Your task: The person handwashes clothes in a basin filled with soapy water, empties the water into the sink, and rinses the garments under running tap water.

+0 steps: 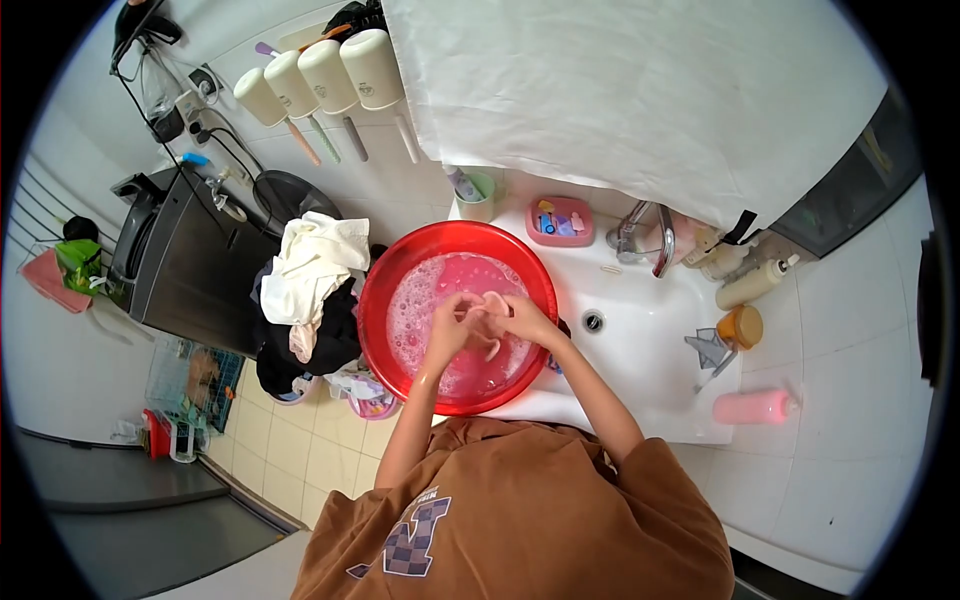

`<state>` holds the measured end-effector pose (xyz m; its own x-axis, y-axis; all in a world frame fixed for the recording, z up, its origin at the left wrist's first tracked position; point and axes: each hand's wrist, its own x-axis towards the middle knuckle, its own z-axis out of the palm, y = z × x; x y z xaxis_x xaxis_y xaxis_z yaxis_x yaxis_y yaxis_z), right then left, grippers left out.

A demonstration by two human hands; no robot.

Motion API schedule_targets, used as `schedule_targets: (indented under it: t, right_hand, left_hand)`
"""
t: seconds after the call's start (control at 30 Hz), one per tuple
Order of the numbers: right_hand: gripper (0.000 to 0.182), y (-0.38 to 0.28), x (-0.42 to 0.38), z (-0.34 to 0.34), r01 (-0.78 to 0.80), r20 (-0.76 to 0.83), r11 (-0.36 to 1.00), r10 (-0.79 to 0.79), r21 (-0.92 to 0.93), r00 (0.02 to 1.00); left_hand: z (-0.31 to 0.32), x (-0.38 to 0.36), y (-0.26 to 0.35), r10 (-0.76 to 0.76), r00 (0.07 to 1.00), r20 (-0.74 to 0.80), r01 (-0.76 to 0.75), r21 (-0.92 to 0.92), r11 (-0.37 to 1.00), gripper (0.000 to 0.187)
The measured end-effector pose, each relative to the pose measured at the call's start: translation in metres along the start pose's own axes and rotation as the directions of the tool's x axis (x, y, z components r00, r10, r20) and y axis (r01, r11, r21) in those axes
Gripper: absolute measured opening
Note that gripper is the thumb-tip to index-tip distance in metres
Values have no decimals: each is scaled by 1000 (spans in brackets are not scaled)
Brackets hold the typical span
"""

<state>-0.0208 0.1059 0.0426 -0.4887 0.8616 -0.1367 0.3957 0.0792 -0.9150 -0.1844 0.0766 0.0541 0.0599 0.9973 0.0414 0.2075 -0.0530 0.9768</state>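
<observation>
A red basin [545, 290] holds soapy water with foam along its left and upper parts. Over the water, my left hand [451, 325] grips the left side of a small pale pink piece of cloth [490, 322]. My right hand [526, 320] has its fingers closed on the right side of the same cloth. One end of the cloth hangs down between the hands towards the water. The exact kind of garment cannot be made out.
The basin sits over the left of a white sink [640, 330] with a chrome faucet [663, 240]. Heaped clothes [315, 265] stand left of it. A pink soap box [560, 221], pump bottle [752, 284], orange jar [741, 327] and pink bottle [752, 406] line the sink's edges.
</observation>
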Motion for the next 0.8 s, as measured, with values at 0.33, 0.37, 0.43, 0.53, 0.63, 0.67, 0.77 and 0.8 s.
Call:
schedule_targets:
  t: [0.33,0.37,0.43,0.53,0.63,0.67,0.77,0.8]
  right_hand:
    - [23,27,23,33,-68,-116,997,72,30,991]
    - [29,51,31,54,96,-84,954,-125,-284,989]
    - [36,66,26,74,248,3,789,-298,-562,955]
    - [47,59,19,73,138,-14,459,-312,-878,950]
    - [50,16,31,21,-33,207,830,177,-557,962]
    - [50,22,33,22,-27,209,828,173,-560,962]
    - [46,38,35,27,236,198,757,-143,-609,970]
    - [51,37,31,27,181,190,813,-88,-554,978]
  left_hand:
    - [-13,9,-65,131,973,-187,-45,406,913,26]
    - [-9,7,-73,260,945,-200,-98,585,805,28]
    - [-2,4,-88,198,968,-155,-67,599,798,29]
    - [-3,7,-118,55,997,-55,-6,653,758,31]
    - [-17,5,-76,-205,978,32,137,642,755,33]
    - [-21,3,-58,-376,924,69,264,594,760,34]
    - [-26,1,-65,-259,965,34,179,636,751,35]
    - [-26,1,-76,-257,966,31,179,636,751,35]
